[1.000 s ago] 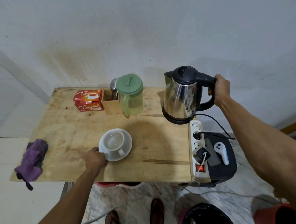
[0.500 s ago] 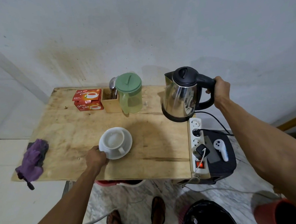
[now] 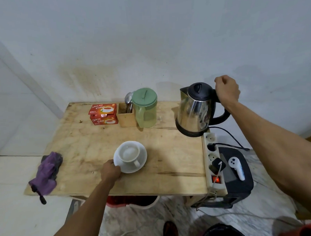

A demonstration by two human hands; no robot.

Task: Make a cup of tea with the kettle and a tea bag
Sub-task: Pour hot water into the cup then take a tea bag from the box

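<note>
A left hand (image 3: pixel 110 170) is pinching the saucer (image 3: pixel 129 168) rim at the tabletop's (image 3: pixel 171 153) near edge, steadying the white cup (image 3: pixel 128 153) — water seemingly inside. Farther back, the right hand (image 3: pixel 227 90) is curling loosely at the kettle (image 3: pixel 194 112) handle's top — the kettle standing by the power strip (image 3: pixel 213 161). The tea boxes (image 3: pixel 103 114) are waiting rearward; a bag likely comes next.

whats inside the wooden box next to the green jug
The wooden box holds upright metal spoons, one bowl showing above the rim. Their lower ends and the box's bottom are hidden by its walls and the green jug.
</note>
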